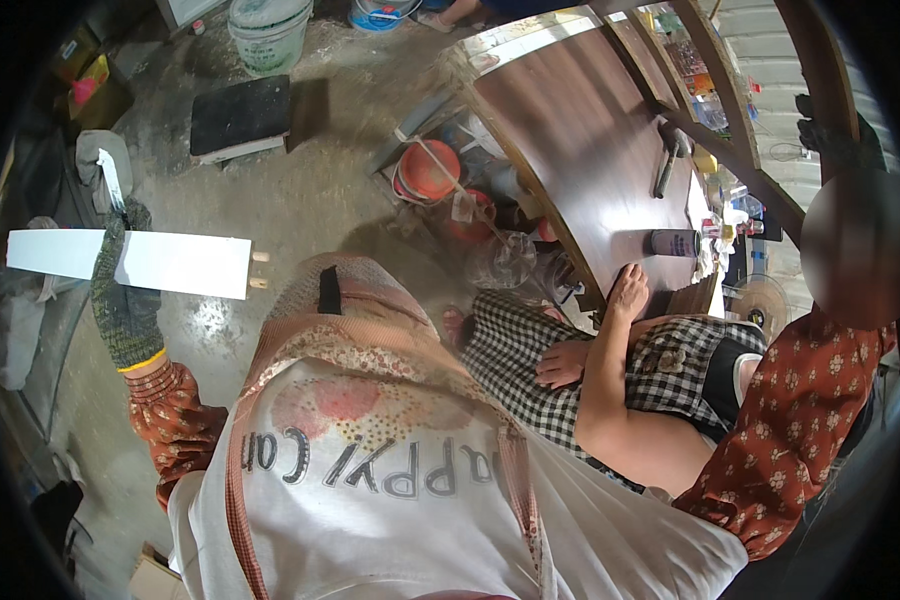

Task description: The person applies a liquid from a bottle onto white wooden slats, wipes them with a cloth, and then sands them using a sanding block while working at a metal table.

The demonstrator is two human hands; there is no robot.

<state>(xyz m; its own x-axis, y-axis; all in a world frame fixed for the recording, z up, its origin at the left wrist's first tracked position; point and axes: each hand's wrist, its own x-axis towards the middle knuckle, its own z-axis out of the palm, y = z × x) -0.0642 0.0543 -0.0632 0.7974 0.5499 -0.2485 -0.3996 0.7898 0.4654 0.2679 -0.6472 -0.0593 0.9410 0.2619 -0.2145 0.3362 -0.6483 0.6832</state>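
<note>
My left hand (130, 310), in a dark knitted glove with a yellow cuff edge, is closed around a long white board (185, 263) at the left. Two short wooden dowels (259, 270) stick out of the board's right end. Beyond my fingers a narrow pale blade-like strip (111, 175) points up; whether I hold it too, I cannot tell. My right arm, in a red flowered sleeve (795, 430), reaches up along the right edge. A blurred patch and shadow hide the hand at its end.
A seated person in a checkered garment (515, 355) is close on my right, one hand (628, 292) on a brown tabletop (580, 130). A dark can (675, 243) and a hammer-like tool (668, 160) rest there. Red buckets (430, 170), a low black-topped stool (240, 115) and a pale bucket (268, 40) stand ahead.
</note>
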